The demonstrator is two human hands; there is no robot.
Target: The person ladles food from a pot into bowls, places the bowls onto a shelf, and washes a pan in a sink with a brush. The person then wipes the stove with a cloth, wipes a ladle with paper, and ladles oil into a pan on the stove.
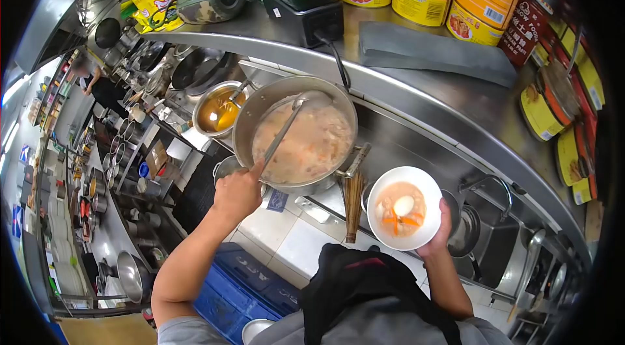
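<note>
while the left hand (237,195) grips the lower end of the long ladle (283,130), its fingers are curled closed around the handle, with the index finger reaching along it. the handle runs up from these fingers over the large pot (239,135), and the scoop lies at the pot's far side, in the cloudy, pale orange soup (306,150). the right hand (443,231) holds the white bowl (426,182) at its right side, the thumb up along the wall near the rim; the other fingers are largely hidden, so their spread cannot be told. in the bowl, a smooth pale oval piece (403,204) sits beside orange pieces (409,220) in soup. a metal bowl of amber liquid (220,110) stands just left of the pot, and a bundle of thin sticks (353,208) lies between pot and white bowl.
</note>
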